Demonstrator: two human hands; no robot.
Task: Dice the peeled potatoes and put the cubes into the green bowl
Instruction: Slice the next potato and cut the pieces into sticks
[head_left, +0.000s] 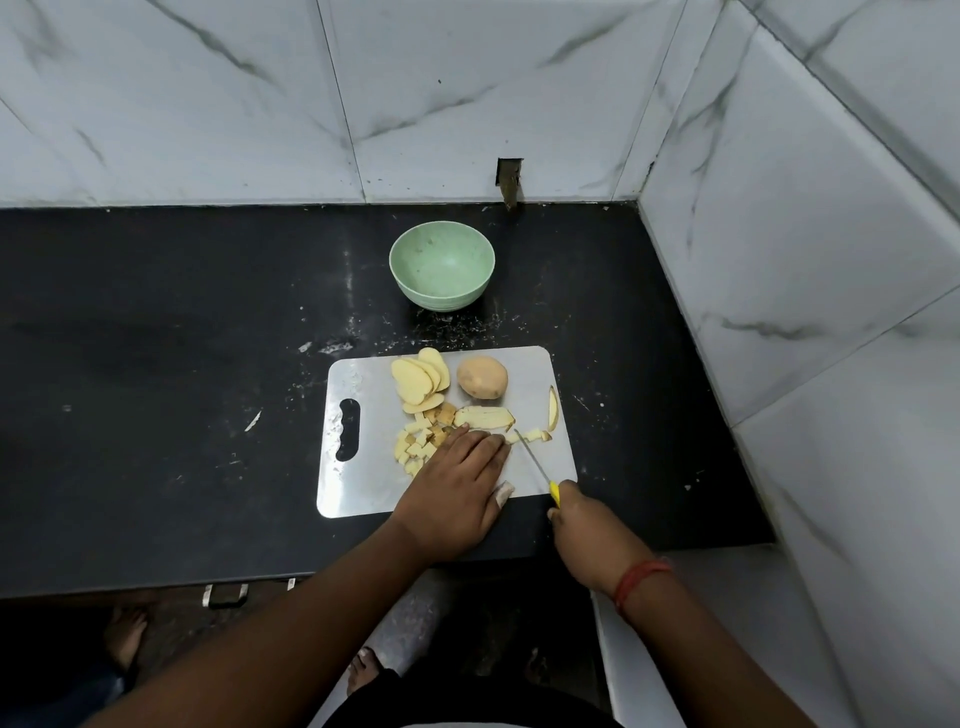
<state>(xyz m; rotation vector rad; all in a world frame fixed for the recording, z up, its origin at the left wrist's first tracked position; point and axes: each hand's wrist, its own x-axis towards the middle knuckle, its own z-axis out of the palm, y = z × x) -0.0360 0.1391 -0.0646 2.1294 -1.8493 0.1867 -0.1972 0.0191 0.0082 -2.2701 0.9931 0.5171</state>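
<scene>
A steel cutting board (363, 483) lies on the black counter. On it are a fan of potato slices (418, 381), a whole potato (482, 378), a long slice (483, 417), a thin sliver (554, 409) and several small cubes (415, 447). My left hand (457, 488) lies flat over a potato strip, fingers pressing down on it. My right hand (587, 525) grips a yellow-handled knife (535, 462), whose blade tip sits beside a few cut pieces (532, 435). The green bowl (441, 265) stands empty behind the board.
Marble-tiled walls close off the back and the right side of the black counter (156, 389). White specks and a scrap (253, 421) lie on the counter left of the board. Bare feet show on the floor below the counter edge.
</scene>
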